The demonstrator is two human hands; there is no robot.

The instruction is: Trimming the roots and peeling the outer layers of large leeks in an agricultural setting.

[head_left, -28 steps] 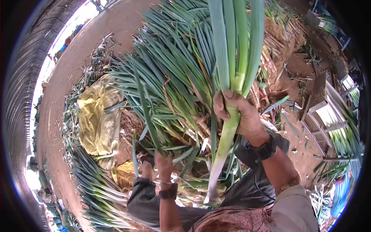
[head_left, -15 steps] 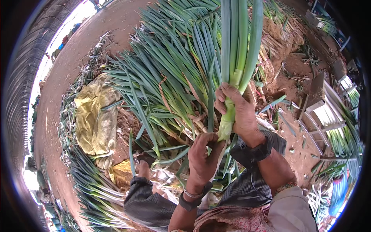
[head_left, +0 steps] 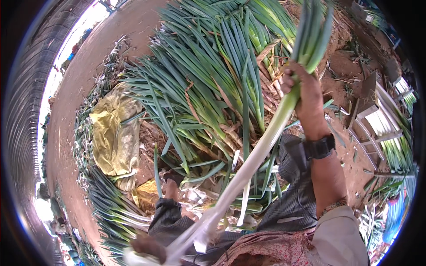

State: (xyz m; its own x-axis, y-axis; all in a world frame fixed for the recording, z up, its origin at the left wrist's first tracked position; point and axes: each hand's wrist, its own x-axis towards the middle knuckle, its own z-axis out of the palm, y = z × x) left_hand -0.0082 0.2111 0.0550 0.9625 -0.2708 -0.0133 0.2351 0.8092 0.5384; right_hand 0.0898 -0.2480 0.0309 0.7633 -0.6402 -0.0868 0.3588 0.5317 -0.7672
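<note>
One long green onion [head_left: 250, 170] slants over our trousers [head_left: 295, 201]; our left hand [head_left: 149, 249] blurs, its grip unclear; our right hand [head_left: 307, 91] clasps it below its leaves [head_left: 313, 37], best, we judge, for something light, snappable.

A crumpled yellow sack [head_left: 113, 135] lies on the brown earth floor [head_left: 120, 42], its surface creased and stained with paler patches. Just below it sits a smaller, brighter yellow piece of material [head_left: 147, 194]. Dark ribbed sheeting [head_left: 25, 93] curves along the far left, beside a strip of glaring daylight. On the right stands a grey barred frame [head_left: 368, 111]; something blue [head_left: 393, 220] shows at the lower right.
</note>
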